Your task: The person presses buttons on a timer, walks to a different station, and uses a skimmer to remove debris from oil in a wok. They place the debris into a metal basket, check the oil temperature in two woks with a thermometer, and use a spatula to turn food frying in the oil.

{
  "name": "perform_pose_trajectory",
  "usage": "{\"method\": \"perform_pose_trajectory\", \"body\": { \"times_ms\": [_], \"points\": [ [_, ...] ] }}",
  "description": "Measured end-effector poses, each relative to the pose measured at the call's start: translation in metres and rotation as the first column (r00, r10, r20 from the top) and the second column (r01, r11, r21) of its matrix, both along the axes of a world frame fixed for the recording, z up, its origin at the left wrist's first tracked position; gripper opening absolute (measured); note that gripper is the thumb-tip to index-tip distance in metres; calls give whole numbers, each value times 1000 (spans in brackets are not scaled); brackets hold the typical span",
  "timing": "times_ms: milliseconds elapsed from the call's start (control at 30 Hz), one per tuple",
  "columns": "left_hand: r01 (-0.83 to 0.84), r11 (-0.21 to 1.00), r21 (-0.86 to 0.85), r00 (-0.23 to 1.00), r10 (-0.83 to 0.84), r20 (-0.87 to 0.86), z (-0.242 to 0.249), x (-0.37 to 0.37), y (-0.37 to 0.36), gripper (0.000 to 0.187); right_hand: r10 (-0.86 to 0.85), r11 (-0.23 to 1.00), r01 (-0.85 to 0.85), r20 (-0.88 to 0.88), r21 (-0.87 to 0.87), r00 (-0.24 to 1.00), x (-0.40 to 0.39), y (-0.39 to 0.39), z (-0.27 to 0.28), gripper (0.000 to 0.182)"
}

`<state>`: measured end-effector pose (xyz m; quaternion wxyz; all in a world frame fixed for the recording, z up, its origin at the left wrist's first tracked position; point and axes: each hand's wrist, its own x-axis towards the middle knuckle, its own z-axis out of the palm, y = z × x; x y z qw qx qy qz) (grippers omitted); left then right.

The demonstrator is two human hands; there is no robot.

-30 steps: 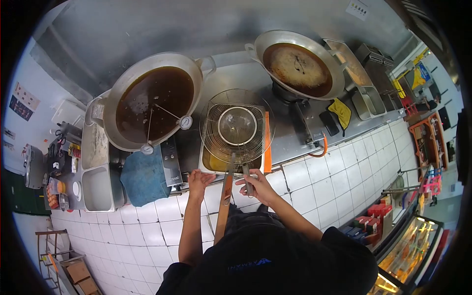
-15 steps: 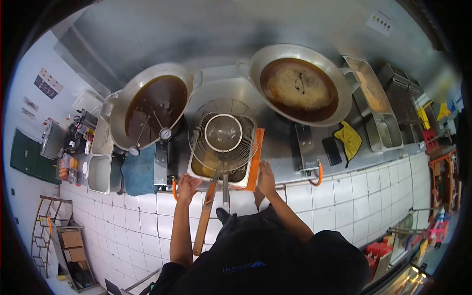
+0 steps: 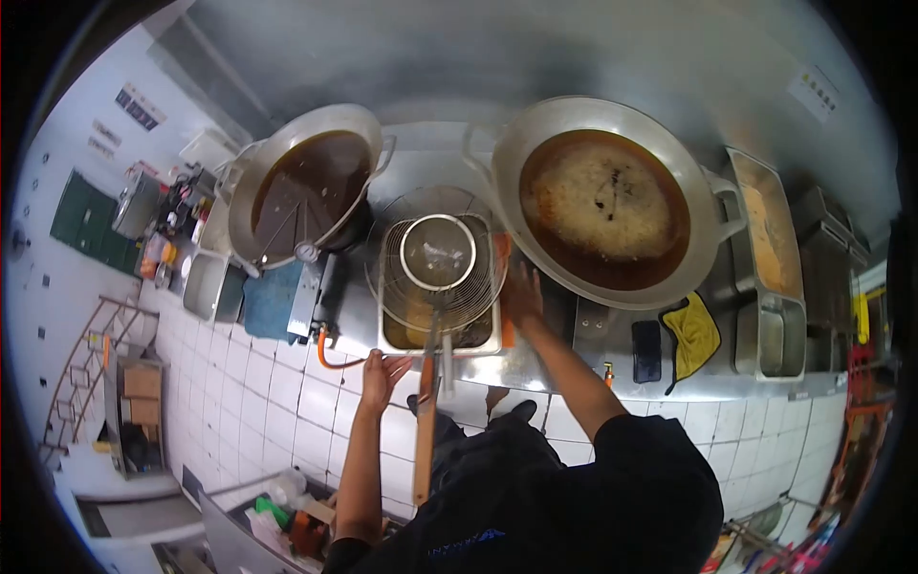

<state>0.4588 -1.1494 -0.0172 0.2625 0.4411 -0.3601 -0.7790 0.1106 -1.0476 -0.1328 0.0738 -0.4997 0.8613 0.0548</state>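
My right hand [image 3: 522,295] reaches forward over the counter, fingers stretched out, between the metal pan and the big right wok [image 3: 705,206]. It overlaps an orange board or sheet [image 3: 503,251] beside the pan. At the counter's front edge, my left hand [image 3: 381,379] has its fingers apart and holds nothing, with an orange gas hose [image 3: 335,362] just to its left. Between my hands, a wide wire skimmer [image 3: 387,287] and a smaller round strainer [image 3: 437,253] rest over the rectangular pan [image 3: 392,337]. The skimmer's wooden handle [image 3: 425,450] points toward me.
In the right wok, pale foam floats on brown oil. The left wok [image 3: 359,120] contains dark oil and dial thermometers [image 3: 306,252]. A black phone [image 3: 646,351] and yellow cloth [image 3: 693,332] lie at right near steel pans [image 3: 771,335]. A blue cloth [image 3: 273,304] hangs at left.
My right hand has moved forward, from the counter's front edge to beside the right wok. My left hand stays near the front edge. The view has shifted, with the right wok now appearing larger.
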Motion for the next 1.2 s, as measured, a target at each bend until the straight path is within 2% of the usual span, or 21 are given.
{"method": "perform_pose_trajectory", "body": {
  "times_ms": [133, 200, 233, 267, 300, 333, 367, 433, 467, 533, 567, 633, 733, 800, 867, 933, 1000, 1067, 1100, 1133, 1200],
  "points": [
    [-55, 998, 5, 996, 56, -65, -9, -24, 31, 26, 118, 986, -120, -27, -120, 993, -26, -4, -4, 60],
    [-77, 997, -5, 995, 77, -58, -8, -34, 40, 27, 124, 980, -87, 208, -180, 970, -23, 2, 34, 53],
    [-91, 996, 12, 994, 91, -62, -4, -37, 44, 27, 133, 940, -120, 19, -320, 991, -26, 4, 0, 46],
    [-77, 997, 6, 995, 77, -62, -5, -37, 45, 27, 144, 937, -128, 26, -324, 989, -21, 17, 11, 46],
    [-72, 997, 12, 995, 73, -71, -6, -38, 47, 27, -20, 880, 210, 409, -427, 912, -14, 37, 22, 39],
    [-64, 998, 19, 995, 66, -81, -5, -40, 49, 27, -111, 751, 543, 740, -375, 664, -3, 55, 30, 35],
    [-73, 997, 23, 993, 75, -96, -5, -42, 52, 26, -110, 754, 542, 741, -372, 662, 9, 70, 27, 35],
    [-100, 994, 44, 985, 105, -138, -4, -46, 60, 27, -129, 626, 742, 905, -242, 405, 27, 92, 26, 31],
    [-104, 993, 58, 979, 113, -171, -4, -48, 64, 27, -132, 623, 743, 903, -245, 409, 35, 97, 52, 31],
    [-100, 994, 54, 974, 109, -200, -15, -52, 69, 27, -45, 659, 723, 970, 209, -240, 63, 103, 149, 36],
    [-104, 993, 47, 969, 112, -222, -18, -56, 72, 28, -40, 656, 728, 973, 198, -228, 66, 100, 161, 36],
    [-135, 988, 74, 957, 150, -248, -18, -65, 84, 30, -192, 681, 709, 979, 184, -70, 71, 94, 177, 47],
    [-192, 971, 141, 935, 224, -276, -11, -77, 113, 39, -69, 719, 689, 995, 95, -65, 61, 92, 161, 54],
    [140, 897, 419, 946, 3, -324, 32, -78, 139, 40, -34, 703, 710, 999, 53, -41, 64, 86, 153, 54],
    [270, 859, 436, 889, -48, -455, 38, -82, 164, 39, -170, 769, 639, 962, -7, 215, 65, 74, 159, 53],
    [402, 805, 436, 813, -95, -575, 34, -74, 179, 40, -159, 791, 611, 971, 18, 177, 65, 66, 163, 45],
    [274, 937, 218, 941, -214, -264, 13, -65, 180, 46, -149, 809, 587, 979, 39, 140, 66, 67, 160, 38],
    [296, 930, 218, 927, -224, -301, 6, -40, 160, 54, -100, 882, 471, 977, 1, 186, 68, 68, 157, 29],
    [309, 933, 183, 929, -255, -269, 22, -24, 150, 58, -88, 878, 473, 946, -75, 313, 74, 71, 160, 26],
    [334, 935, 119, 917, -293, -270, 37, -8, 138, 62, -87, 872, 483, 942, -85, 323, 81, 77, 161, 26],
    [420, 900, 115, 888, -381, -259, 47, 20, 113, 67, 20, 802, 358, 622, -477, 783, 96, 94, 157, 24]
  ]
}}
